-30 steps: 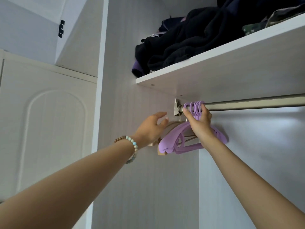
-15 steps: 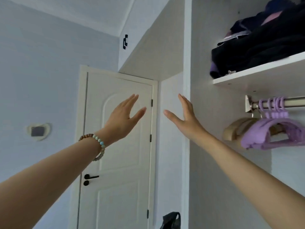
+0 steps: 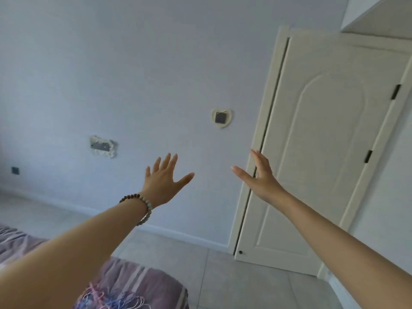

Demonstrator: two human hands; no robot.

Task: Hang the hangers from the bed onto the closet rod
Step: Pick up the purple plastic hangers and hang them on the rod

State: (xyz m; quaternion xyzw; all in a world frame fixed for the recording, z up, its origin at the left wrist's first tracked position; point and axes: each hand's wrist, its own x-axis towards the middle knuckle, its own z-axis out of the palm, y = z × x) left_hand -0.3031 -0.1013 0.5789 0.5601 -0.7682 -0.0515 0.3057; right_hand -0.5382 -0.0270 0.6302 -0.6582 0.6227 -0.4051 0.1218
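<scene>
Evidently both hands were empty: the left hand (image 3: pixel 163 183), with a beaded bracelet (image 3: pixel 142 202) at the wrist, and the right hand (image 3: pixel 260 177) hung open with fingers spread before the pale wall (image 3: pixel 133 63) and cream panelled door (image 3: pixel 323 152). No hangers or closet rod showed; only a corner of the bed (image 3: pixel 133 284), striped mauve cloth with fringed threads. Hangers would likely be light, stiff and smooth, best taken by the hook or neck.

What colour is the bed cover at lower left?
Striped mauve and grey with pink and blue fringe, bed cover, head view.
</scene>
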